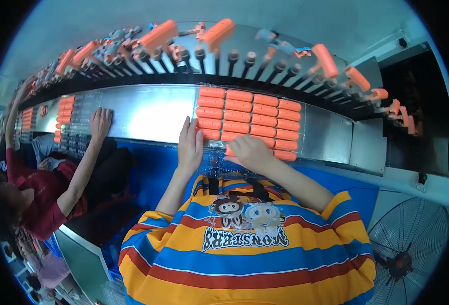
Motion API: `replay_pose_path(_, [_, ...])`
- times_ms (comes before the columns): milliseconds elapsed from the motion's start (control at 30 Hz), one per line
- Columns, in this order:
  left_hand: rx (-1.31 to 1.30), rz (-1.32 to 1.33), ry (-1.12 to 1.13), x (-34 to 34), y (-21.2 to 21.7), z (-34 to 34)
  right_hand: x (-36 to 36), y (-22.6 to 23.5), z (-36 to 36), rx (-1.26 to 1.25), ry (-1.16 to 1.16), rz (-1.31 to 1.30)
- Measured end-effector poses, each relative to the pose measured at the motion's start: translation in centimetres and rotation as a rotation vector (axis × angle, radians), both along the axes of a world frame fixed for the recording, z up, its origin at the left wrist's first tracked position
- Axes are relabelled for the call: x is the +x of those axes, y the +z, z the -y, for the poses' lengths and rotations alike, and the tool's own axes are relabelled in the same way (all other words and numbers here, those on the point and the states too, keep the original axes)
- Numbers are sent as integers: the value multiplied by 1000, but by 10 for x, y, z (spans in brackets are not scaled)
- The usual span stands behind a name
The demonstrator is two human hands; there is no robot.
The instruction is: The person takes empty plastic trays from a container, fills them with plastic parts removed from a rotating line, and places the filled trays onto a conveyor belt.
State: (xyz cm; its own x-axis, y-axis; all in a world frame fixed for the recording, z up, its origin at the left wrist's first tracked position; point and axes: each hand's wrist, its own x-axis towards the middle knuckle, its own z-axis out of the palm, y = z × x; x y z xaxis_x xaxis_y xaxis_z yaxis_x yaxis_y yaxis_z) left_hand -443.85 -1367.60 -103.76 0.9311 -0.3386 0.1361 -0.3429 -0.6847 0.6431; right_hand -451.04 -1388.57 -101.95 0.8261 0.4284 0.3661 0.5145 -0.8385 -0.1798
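Note:
A clear plastic tray (198,101) lies on the metal ledge in front of me, filled with rows of oblong orange plastic pieces (237,116). My left hand (190,147) rests along the tray's left side with its fingers stretched out, the tips beside the orange pieces. At the near edge of the tray, my right hand (252,153) has its fingers curled round an orange plastic piece (229,151), partly hidden under them. Beneath my hands, close to my body, more clear plastic (217,165) shows; its shape is hard to make out.
Beyond the ledge (143,114) runs a curved line of black upright holders (233,58), some carrying orange pieces (219,33) and grey-blue parts. To the left a co-worker (46,198) in dark red reaches onto the ledge near another tray. A fan (402,262) stands at lower right.

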Motion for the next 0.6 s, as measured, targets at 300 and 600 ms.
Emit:
replay_pose_path(300, [118, 127, -25, -23, -16, 12, -14, 20, 77, 236, -250, 237])
replay_pose_path(600, [185, 173, -19, -24, -10, 16, -42, 163, 317, -378, -557, 76])
